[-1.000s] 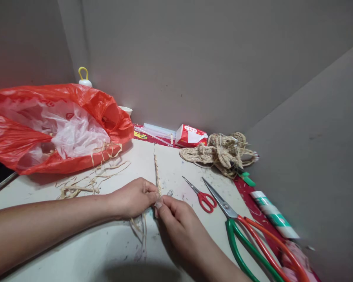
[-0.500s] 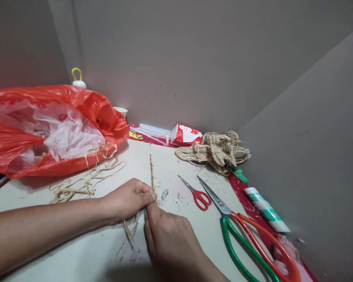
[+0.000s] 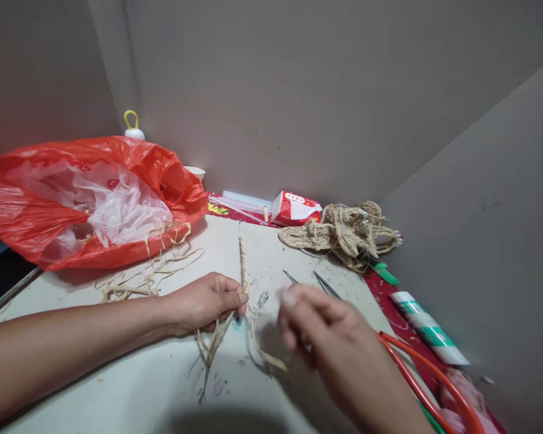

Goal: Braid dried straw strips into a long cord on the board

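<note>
My left hand (image 3: 217, 301) is closed, pinching a thin raffia braid (image 3: 242, 265) between thumb and fingertips. The braid runs straight away from me to a fine cord at its far end. Below the pinch, loose raffia strands (image 3: 212, 349) hang out toward me on the left, and another strand (image 3: 271, 360) curls out to the right. My right hand (image 3: 321, 328) is apart from the braid, its fingers loosely bent and somewhat blurred, with nothing visible in them. It covers most of the small scissors (image 3: 290, 276) and part of the large shears (image 3: 326, 283).
A red plastic bag (image 3: 95, 256) with white plastic inside stands at left, loose raffia (image 3: 131, 292) before it. At the back lie a red tissue pack (image 3: 296, 208) and a heap of braided cord (image 3: 344, 232). A green-and-white roll (image 3: 429, 328) lies along the right edge.
My right hand has let go of the strands below the braid and moved right, over the scissors. My left hand keeps its pinch. The view has shifted slightly.
</note>
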`<action>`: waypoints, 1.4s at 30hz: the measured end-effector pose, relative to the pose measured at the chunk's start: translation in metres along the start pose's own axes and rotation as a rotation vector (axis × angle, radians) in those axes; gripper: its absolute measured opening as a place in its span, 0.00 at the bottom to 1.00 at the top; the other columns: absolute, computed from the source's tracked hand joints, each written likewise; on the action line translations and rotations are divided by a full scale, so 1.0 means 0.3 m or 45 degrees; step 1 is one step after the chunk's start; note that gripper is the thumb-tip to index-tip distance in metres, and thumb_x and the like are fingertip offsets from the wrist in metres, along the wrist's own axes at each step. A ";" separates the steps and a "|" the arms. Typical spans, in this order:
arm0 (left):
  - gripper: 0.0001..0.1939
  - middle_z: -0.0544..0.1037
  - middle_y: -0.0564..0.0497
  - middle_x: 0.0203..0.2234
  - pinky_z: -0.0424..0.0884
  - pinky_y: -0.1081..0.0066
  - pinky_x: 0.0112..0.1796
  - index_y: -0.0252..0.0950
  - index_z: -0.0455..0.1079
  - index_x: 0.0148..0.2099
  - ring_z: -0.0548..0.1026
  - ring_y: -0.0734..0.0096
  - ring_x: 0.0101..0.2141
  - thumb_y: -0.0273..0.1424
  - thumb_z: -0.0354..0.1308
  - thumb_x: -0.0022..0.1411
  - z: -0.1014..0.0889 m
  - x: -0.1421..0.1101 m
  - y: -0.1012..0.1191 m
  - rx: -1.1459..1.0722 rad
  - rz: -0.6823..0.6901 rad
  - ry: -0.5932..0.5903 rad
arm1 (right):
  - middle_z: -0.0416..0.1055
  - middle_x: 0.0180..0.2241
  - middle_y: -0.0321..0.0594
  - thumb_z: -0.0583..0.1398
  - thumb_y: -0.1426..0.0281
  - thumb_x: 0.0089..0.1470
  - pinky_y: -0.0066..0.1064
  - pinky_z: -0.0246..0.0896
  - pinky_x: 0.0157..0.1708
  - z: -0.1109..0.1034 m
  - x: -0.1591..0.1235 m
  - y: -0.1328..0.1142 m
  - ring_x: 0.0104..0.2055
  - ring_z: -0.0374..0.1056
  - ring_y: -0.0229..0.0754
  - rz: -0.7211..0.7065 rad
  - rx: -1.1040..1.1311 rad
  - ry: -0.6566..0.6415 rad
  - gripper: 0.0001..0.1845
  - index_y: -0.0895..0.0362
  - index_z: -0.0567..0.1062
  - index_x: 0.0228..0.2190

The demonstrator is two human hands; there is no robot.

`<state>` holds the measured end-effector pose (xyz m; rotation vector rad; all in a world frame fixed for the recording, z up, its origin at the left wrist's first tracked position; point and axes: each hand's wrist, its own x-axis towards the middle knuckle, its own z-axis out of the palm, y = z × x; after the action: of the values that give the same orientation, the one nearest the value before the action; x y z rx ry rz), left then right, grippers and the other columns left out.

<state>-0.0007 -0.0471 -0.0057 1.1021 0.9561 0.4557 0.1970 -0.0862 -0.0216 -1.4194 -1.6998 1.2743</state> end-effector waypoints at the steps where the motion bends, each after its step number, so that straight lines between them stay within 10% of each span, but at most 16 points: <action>1: 0.15 0.51 0.64 0.09 0.43 0.78 0.13 0.35 0.64 0.27 0.46 0.83 0.11 0.42 0.55 0.56 0.000 0.000 -0.001 -0.001 0.011 -0.005 | 0.67 0.23 0.34 0.51 0.57 0.60 0.25 0.60 0.23 -0.011 0.022 -0.034 0.22 0.61 0.33 0.050 0.125 0.172 0.18 0.56 0.69 0.28; 3: 0.16 0.52 0.63 0.09 0.43 0.77 0.14 0.35 0.64 0.28 0.46 0.82 0.12 0.44 0.55 0.56 0.001 0.001 -0.005 0.016 0.034 -0.006 | 0.67 0.24 0.34 0.55 0.54 0.56 0.24 0.58 0.22 -0.006 0.058 -0.088 0.22 0.61 0.33 0.118 0.319 0.277 0.18 0.57 0.68 0.27; 8: 0.18 0.65 0.57 0.16 0.55 0.78 0.22 0.34 0.62 0.26 0.59 0.80 0.19 0.42 0.52 0.59 0.003 0.012 -0.019 0.092 0.244 -0.093 | 0.63 0.16 0.31 0.54 0.50 0.54 0.22 0.47 0.13 0.073 0.075 -0.102 0.13 0.55 0.31 0.378 0.522 -0.260 0.22 0.58 0.67 0.26; 17: 0.12 0.64 0.56 0.23 0.59 0.77 0.29 0.33 0.64 0.31 0.60 0.77 0.26 0.35 0.46 0.63 -0.028 0.001 -0.005 0.523 0.359 -0.142 | 0.46 0.09 0.22 0.58 0.55 0.50 0.22 0.29 0.10 0.037 0.095 -0.081 0.11 0.35 0.26 0.433 0.657 -0.437 0.22 0.55 0.59 0.16; 31: 0.11 0.69 0.53 0.21 0.60 0.75 0.26 0.35 0.62 0.30 0.65 0.73 0.24 0.33 0.44 0.62 0.043 -0.083 0.066 0.947 0.052 0.081 | 0.45 0.07 0.22 0.61 0.58 0.45 0.23 0.28 0.10 0.135 0.063 -0.086 0.09 0.36 0.25 0.463 0.853 -0.078 0.23 0.54 0.54 0.13; 42: 0.23 0.76 0.40 0.34 0.65 0.69 0.35 0.27 0.58 0.57 0.73 0.63 0.33 0.30 0.42 0.61 0.110 -0.070 -0.032 0.940 0.213 0.310 | 0.45 0.09 0.21 0.63 0.58 0.42 0.23 0.24 0.13 0.151 0.043 -0.100 0.11 0.34 0.23 0.409 1.046 -0.166 0.24 0.55 0.54 0.14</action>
<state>0.0139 -0.0843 -0.0012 1.8320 1.3001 0.3831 0.1418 -0.0868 -0.0131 -1.1192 -0.8279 1.9670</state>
